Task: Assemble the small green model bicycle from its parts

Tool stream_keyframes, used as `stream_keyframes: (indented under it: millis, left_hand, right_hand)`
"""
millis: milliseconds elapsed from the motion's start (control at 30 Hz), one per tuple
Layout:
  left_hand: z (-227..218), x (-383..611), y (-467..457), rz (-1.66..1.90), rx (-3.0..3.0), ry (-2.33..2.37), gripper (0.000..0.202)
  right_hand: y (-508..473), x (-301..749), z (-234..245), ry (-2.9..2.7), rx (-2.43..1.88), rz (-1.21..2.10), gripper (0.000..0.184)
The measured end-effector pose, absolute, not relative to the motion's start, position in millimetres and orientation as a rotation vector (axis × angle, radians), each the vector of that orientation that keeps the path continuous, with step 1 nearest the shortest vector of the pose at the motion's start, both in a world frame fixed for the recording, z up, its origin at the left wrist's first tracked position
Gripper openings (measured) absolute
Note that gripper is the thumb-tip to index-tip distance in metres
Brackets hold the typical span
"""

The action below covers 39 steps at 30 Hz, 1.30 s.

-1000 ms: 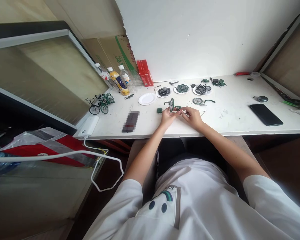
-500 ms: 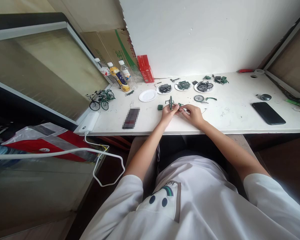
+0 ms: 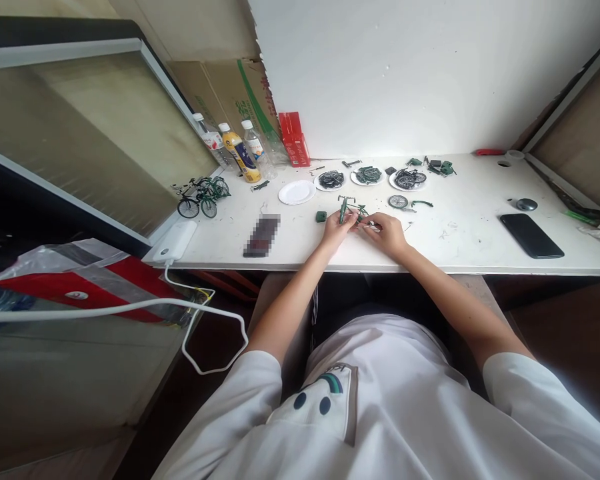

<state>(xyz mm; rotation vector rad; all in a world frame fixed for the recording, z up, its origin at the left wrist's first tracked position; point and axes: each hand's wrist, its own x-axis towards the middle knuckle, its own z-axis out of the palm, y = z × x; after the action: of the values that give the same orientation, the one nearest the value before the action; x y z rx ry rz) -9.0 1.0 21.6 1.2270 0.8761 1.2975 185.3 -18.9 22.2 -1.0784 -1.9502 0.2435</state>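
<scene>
My left hand [image 3: 336,231] is closed on a small green model bicycle [image 3: 343,210], just above the table near its front edge. The bicycle's handlebar points away from me, and a green wheel shows edge-on at its front. My right hand [image 3: 389,235] is pinched at the bicycle's rear end. Between its fingertips is a small dark piece that I cannot make out. Fingers hide most of the lower frame. On the table to the right lie a loose spoked wheel [image 3: 398,202] and a curved green part [image 3: 423,203]; a small green block [image 3: 321,217] sits to the left.
Paper plates with model parts stand behind my hands, beside a bare white plate [image 3: 297,192]. Finished-looking model bicycles [image 3: 203,197] stand at left, near a power strip [image 3: 176,243] and bottles [image 3: 241,155]. A black phone [image 3: 531,235] lies at right.
The model bicycle has turned in my hands, so its handlebar now stands above the front wheel and more of the green frame shows. Both hands stay in about the same place.
</scene>
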Motion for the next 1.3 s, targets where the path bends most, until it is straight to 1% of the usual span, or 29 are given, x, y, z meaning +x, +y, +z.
stream_keyframes:
  millis: [300, 400, 567, 800, 1067, 1300]
  left_hand:
    - [21.4, -11.7, 1.5, 1.312, 1.204, 0.949, 0.053]
    - [22.3, -11.0, 0.7, 1.298, 1.221, 0.949, 0.054]
    - [23.9, -10.7, -0.5, 1.227, 1.267, 0.849, 0.056]
    - [17.9, -10.2, 4.5, 1.267, 1.201, 0.820, 0.067]
    - [17.8, -7.0, 4.5, 1.296, 1.217, 0.917, 0.053]
    - [16.7, -8.4, 5.4, 1.300, 1.210, 0.921, 0.061]
  right_hand:
    - [-21.2, 183.5, 24.4, -1.937, -1.111, 0.220, 0.045]
    - [-22.6, 183.2, 25.0, -1.931, -1.119, 0.218, 0.047]
    - [-21.3, 183.8, 23.3, -1.885, -1.119, 0.220, 0.042]
    - [-20.9, 183.5, 23.1, -1.933, -1.108, 0.231, 0.030]
    - [-22.1, 181.9, 24.3, -1.986, -1.138, 0.225, 0.030]
    - [-21.2, 179.6, 22.7, -1.986, -1.184, 0.161, 0.028]
